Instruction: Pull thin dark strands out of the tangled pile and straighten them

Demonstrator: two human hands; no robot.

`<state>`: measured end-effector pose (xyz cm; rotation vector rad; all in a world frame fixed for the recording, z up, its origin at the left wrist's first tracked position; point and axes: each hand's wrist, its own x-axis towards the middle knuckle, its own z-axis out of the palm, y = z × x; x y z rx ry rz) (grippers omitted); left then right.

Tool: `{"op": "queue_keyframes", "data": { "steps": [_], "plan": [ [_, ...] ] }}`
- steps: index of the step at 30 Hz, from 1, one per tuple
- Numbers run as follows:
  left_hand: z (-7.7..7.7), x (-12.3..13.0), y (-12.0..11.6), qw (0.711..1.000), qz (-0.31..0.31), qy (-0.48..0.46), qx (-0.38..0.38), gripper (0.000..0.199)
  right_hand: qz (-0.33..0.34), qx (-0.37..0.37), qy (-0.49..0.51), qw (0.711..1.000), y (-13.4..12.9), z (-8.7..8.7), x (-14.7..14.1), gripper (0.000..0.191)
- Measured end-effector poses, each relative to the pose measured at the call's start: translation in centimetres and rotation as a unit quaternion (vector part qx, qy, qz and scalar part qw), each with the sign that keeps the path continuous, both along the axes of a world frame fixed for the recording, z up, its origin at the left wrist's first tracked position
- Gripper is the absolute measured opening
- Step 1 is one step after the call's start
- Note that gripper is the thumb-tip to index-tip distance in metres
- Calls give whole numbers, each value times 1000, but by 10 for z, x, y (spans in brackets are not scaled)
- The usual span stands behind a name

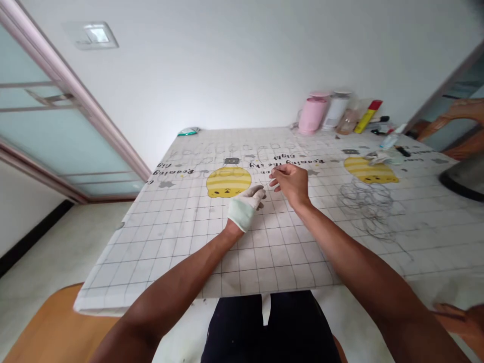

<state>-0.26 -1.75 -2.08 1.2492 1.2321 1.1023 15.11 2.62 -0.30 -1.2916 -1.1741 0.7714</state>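
Observation:
A pale work glove covers my left hand [247, 204], which is over the middle of the table beside a printed yellow balloon pattern. Its fingers are closed together, and what they hold, if anything, is too small to make out. Just right of it, my bare right hand [291, 184] is raised slightly, thumb and index finger pinched; anything between them is too fine to identify. The two hands do not touch. To the right, a loose tangle of thin dark wire or thread [366, 204] lies on the checked tablecloth [181, 237].
Along the back right stand a pink bottle [312, 115], a white bottle [336, 111] and a yellow can with a red cap [367, 118]. A crumpled cloth [385, 155] lies nearby. At the right edge is a dark-rimmed metal object [465, 176]. A green-edged item [188, 131] sits back left.

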Motion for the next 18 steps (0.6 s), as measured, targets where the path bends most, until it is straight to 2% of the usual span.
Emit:
{"op": "queue_keyframes", "data": {
  "steps": [3, 6, 10, 14, 18],
  "plan": [
    [4, -5, 2, 999, 38, -28, 7, 28, 31, -5, 19, 999, -8, -10, -17, 13],
    [7, -10, 5, 998, 56, -28, 10, 27, 63, 5, 48, 997, -14, -20, -22, 18],
    [4, -16, 13, 999, 37, -14, 9, 25, 89, 27, 59, 994, -16, -31, -20, 20],
    [2, -22, 19, 1000, 11, -4, 7, 24, 120, 37, 42, 991, -20, -32, -18, 19],
    [0, -25, 20, 1000, 15, -12, 12, 26, 142, 37, 15, 989, -25, -29, -18, 19]
  ]
}}
